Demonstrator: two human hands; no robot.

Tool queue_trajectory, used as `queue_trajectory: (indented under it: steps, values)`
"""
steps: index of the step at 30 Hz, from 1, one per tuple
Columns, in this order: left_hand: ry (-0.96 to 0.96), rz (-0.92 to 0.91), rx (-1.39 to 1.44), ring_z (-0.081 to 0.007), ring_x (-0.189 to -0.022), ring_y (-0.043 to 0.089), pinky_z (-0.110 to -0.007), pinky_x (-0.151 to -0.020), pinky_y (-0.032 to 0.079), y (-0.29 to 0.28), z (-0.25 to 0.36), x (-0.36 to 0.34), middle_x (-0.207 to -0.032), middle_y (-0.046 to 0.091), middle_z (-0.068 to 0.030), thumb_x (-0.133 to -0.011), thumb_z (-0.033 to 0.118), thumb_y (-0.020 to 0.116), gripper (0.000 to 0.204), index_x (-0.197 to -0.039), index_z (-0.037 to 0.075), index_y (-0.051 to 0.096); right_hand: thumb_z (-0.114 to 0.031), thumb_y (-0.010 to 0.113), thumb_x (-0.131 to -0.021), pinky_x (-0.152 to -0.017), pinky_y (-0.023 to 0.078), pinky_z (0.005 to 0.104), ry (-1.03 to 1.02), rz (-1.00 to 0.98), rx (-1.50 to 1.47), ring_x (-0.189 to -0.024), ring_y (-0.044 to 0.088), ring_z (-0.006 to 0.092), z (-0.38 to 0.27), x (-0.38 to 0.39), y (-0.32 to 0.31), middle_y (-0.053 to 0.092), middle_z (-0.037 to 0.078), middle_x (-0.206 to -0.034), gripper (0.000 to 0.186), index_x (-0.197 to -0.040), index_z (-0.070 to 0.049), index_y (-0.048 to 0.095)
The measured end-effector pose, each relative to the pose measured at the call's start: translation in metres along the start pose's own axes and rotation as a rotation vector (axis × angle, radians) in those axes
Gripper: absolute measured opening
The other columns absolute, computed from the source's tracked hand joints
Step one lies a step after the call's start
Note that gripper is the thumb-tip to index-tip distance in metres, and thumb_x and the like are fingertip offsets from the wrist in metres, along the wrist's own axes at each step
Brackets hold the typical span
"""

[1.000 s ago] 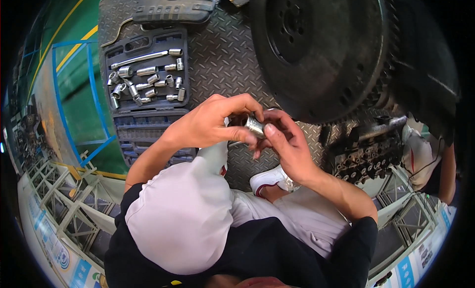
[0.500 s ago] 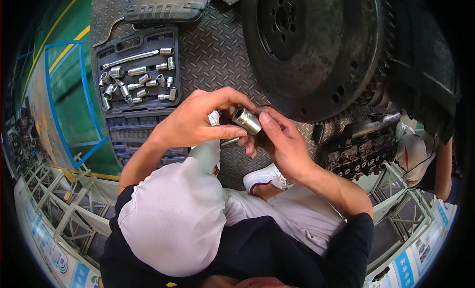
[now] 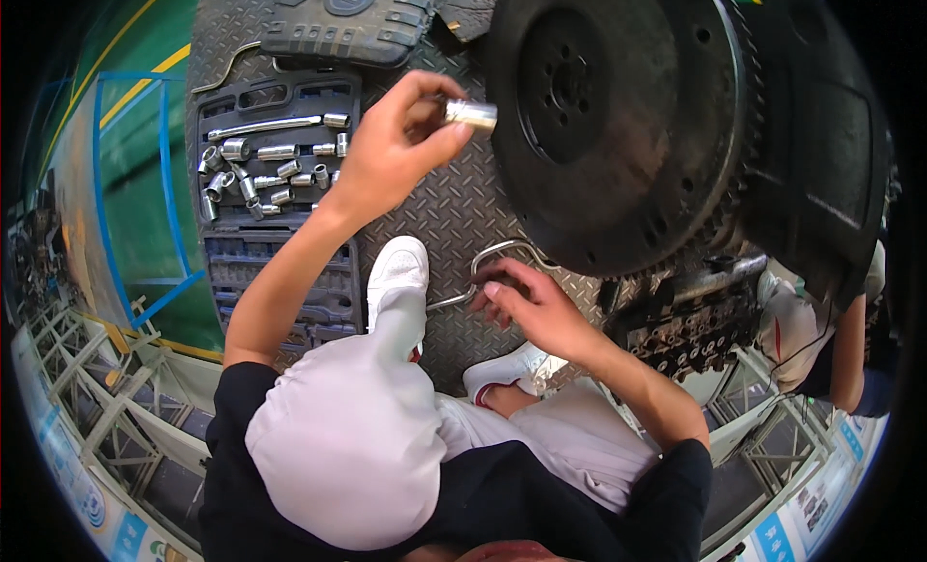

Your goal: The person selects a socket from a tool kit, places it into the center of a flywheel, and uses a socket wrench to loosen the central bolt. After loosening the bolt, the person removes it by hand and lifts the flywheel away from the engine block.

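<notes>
My left hand (image 3: 401, 142) is raised and pinches a short shiny metal socket (image 3: 470, 113) between thumb and fingertips, close to the left rim of a big dark toothed flywheel (image 3: 618, 118). Lower down, my right hand (image 3: 526, 306) reaches onto the checker-plate floor and its fingers curl over a bent metal bar tool (image 3: 483, 263) lying there, just below the flywheel. Whether the hand has lifted the bar I cannot tell.
An open dark tool case (image 3: 275, 190) with several sockets and a long bar lies at the left on the checker-plate floor (image 3: 454, 210). My white shoes (image 3: 398, 272) stand below it. An engine block (image 3: 690, 325) sits under the flywheel. Another person's arm (image 3: 850, 340) is at the right.
My hands were together on the socket in front of me. They have parted: the left hand went up with the socket toward the flywheel, the right dropped to the bar on the floor.
</notes>
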State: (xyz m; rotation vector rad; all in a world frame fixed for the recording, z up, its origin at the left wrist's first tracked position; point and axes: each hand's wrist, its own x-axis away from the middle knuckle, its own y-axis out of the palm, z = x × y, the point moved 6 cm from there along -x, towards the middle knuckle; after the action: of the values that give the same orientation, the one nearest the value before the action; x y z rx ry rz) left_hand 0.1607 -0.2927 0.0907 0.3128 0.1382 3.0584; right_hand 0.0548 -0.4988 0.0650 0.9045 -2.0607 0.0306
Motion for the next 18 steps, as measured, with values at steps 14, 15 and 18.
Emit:
queue_trajectory:
  steps: [14, 15, 18]
  values:
    - [0.2, -0.007, 0.042, -0.0094, -0.071, 0.061, -0.026, -0.064, 0.047, 0.043, 0.02, -0.063, -0.078, 0.069, -0.008, -0.092, 0.021, 0.068, 0.035, -0.114, -0.003, 0.054, -0.019, 0.055, -0.098, -0.076, 0.053, 0.0305, 0.064, 0.087, 0.391, -0.082, 0.065, 0.0164, 0.037, 0.01, -0.026, 0.07, 0.01, -0.099, 0.029, -0.12, -0.002, 0.058]
    - [0.132, -0.084, -0.017, -0.0085, -0.084, 0.062, -0.024, -0.072, 0.05, 0.045, 0.017, -0.062, -0.096, 0.067, -0.008, -0.095, 0.013, 0.066, 0.031, -0.119, -0.001, 0.05, -0.02, 0.055, -0.097, -0.077, 0.053, 0.0305, 0.076, 0.088, 0.435, -0.083, 0.066, 0.0168, 0.039, 0.008, -0.027, 0.07, 0.011, -0.099, 0.029, -0.12, -0.002, 0.059]
    - [0.324, -0.035, -0.196, -0.0121, -0.064, 0.061, -0.028, -0.059, 0.045, 0.044, 0.029, -0.06, -0.071, 0.066, -0.0089, -0.093, 0.019, 0.068, 0.033, -0.113, -0.002, 0.053, -0.021, 0.056, -0.097, -0.079, 0.053, 0.0311, 0.05, 0.092, 0.452, -0.085, 0.067, 0.0183, 0.042, 0.006, -0.027, 0.07, 0.012, -0.098, 0.028, -0.117, -0.001, 0.061]
